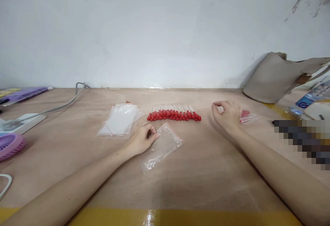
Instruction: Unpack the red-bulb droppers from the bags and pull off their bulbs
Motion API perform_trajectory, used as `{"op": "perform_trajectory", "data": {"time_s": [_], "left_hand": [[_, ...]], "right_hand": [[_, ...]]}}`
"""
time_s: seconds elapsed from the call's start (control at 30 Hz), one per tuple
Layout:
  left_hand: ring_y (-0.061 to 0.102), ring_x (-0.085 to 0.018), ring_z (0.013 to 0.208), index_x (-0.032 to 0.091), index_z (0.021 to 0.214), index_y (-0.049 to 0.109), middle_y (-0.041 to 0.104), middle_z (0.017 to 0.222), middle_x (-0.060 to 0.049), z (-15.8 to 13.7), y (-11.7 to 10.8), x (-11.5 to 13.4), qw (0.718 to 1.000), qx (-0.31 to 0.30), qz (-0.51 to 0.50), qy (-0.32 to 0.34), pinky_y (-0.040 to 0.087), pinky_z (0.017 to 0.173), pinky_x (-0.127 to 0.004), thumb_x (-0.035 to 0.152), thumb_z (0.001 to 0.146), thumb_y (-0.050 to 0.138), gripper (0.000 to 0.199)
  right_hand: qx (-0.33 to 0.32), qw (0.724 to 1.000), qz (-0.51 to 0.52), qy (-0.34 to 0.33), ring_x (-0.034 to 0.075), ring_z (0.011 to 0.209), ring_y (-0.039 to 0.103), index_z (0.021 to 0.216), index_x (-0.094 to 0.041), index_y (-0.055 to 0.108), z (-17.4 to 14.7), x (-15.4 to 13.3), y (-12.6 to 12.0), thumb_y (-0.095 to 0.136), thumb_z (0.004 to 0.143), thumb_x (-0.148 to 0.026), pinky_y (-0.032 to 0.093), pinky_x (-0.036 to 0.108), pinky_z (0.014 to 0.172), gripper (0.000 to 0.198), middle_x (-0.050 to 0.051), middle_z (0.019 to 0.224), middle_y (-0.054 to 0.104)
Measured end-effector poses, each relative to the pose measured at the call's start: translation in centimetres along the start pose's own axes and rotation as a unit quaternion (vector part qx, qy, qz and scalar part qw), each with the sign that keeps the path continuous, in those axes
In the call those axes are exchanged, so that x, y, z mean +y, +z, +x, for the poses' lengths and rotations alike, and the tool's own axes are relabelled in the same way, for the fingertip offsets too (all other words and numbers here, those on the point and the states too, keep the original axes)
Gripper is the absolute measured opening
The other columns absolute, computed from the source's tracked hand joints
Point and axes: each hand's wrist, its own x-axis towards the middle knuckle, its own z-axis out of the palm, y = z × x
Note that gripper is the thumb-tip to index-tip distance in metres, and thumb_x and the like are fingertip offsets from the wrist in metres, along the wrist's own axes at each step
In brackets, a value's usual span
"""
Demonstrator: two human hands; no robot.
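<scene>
My left hand [144,137] pinches the upper left edge of a clear zip bag [165,145] lying slanted on the table. Just beyond it lies a row of red-tipped sticks [174,114], side by side, red ends toward me. To the left rests a stack of zip bags [122,118] with red seal lines. Right of the sticks, my right hand [226,114] hovers with thumb and forefinger curled together; whether anything is between them I cannot make out. Partly behind that hand is a clear bag with red contents [247,117].
At the left are a white power strip [28,122] with a grey cable, a pink fan [11,146] and a purple packet [25,94]. A beige bag [270,78] leans at the back right, beside a blue-and-white pack [314,93]. A wall [165,33] closes off the back.
</scene>
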Motion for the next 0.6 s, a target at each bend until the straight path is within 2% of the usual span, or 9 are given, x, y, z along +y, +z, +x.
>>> {"op": "perform_trajectory", "data": {"time_s": [0.07,0.13,0.23,0.3,0.33,0.4,0.47,0.53,0.6], "left_hand": [[0.049,-0.013,0.061,0.019,0.075,0.049,0.053,0.069,0.001,0.0,-0.2,0.4,0.999,0.005,-0.032,0.016,0.039,0.056,-0.025,0.037,0.082,0.048,0.019],[0.049,-0.012,0.059,0.019,0.08,0.045,0.052,0.067,0.003,0.3,-0.8,0.2,0.996,0.044,-0.072,0.021,0.039,0.055,-0.024,0.035,0.084,0.046,0.016],[0.048,-0.01,0.053,0.021,0.094,0.04,0.051,0.067,0.005,1.7,-3.1,-1.7,0.98,0.161,-0.12,-0.01,0.037,0.051,-0.021,0.035,0.083,0.047,0.018],[0.048,-0.009,0.049,0.021,0.098,0.039,0.051,0.07,0.004,2.8,-5.1,-4.0,0.962,0.244,-0.115,-0.05,0.037,0.048,-0.021,0.033,0.081,0.047,0.022],[0.051,-0.008,0.05,0.021,0.099,0.041,0.052,0.075,0.003,3.2,-6.2,-5.3,0.958,0.261,-0.093,-0.079,0.037,0.049,-0.02,0.031,0.08,0.048,0.022],[0.052,-0.008,0.05,0.02,0.095,0.046,0.056,0.082,0.001,3.8,-7.9,-7.8,0.954,0.258,-0.019,-0.155,0.039,0.052,-0.021,0.026,0.078,0.048,0.018],[0.055,-0.011,0.058,0.019,0.092,0.051,0.058,0.086,-0.001,3.9,-8.7,-9.8,0.949,0.22,0.069,-0.215,0.041,0.058,-0.024,0.022,0.078,0.045,0.015],[0.057,-0.016,0.067,0.018,0.088,0.055,0.059,0.083,-0.003,3.7,-8.6,-11.1,0.949,0.177,0.12,-0.231,0.043,0.064,-0.028,0.02,0.078,0.045,0.015],[0.057,-0.021,0.075,0.017,0.084,0.057,0.059,0.082,-0.005,3.3,-8.0,-11.7,0.954,0.15,0.132,-0.223,0.043,0.069,-0.031,0.019,0.076,0.046,0.014]], "right_hand": [[-0.049,0.993,-0.101,0.048,0.03,0.098,0.05,0.094,-0.017,0.064,0.7,2.4,0.4,0.047,0.077,-0.029,0.032,0.046,0.084,0.027,0.012,0.099,0.06],[-0.106,0.976,-0.172,0.086,0.034,0.102,0.048,0.101,-0.014,0.062,1.1,4.5,0.6,0.049,0.075,-0.029,0.031,0.049,0.084,0.033,0.017,0.108,0.056],[-0.174,0.95,-0.218,0.139,0.035,0.099,0.049,0.1,-0.01,0.061,1.5,6.6,0.9,0.047,0.075,-0.028,0.034,0.049,0.08,0.034,0.021,0.105,0.056],[-0.183,0.948,-0.218,0.139,0.034,0.099,0.049,0.096,-0.011,0.062,1.7,7.2,0.9,0.047,0.076,-0.026,0.035,0.047,0.077,0.03,0.02,0.103,0.056],[-0.177,0.951,-0.214,0.139,0.034,0.098,0.049,0.092,-0.011,0.062,1.7,7.3,0.9,0.047,0.075,-0.025,0.035,0.047,0.077,0.027,0.019,0.102,0.057],[-0.16,0.954,-0.205,0.145,0.032,0.096,0.051,0.085,-0.012,0.062,1.8,7.2,0.9,0.049,0.075,-0.023,0.033,0.048,0.079,0.02,0.017,0.097,0.058],[-0.143,0.958,-0.197,0.155,0.031,0.093,0.052,0.078,-0.012,0.061,1.8,6.9,0.7,0.05,0.074,-0.021,0.032,0.049,0.081,0.014,0.015,0.091,0.059],[-0.111,0.963,-0.187,0.16,0.03,0.093,0.051,0.077,-0.012,0.058,1.9,6.5,0.4,0.048,0.076,-0.021,0.031,0.049,0.081,0.013,0.014,0.089,0.059],[-0.028,0.976,-0.142,0.164,0.029,0.091,0.052,0.08,-0.013,0.055,2.1,6.0,0.2,0.046,0.078,-0.022,0.032,0.048,0.08,0.014,0.014,0.086,0.059]]}}
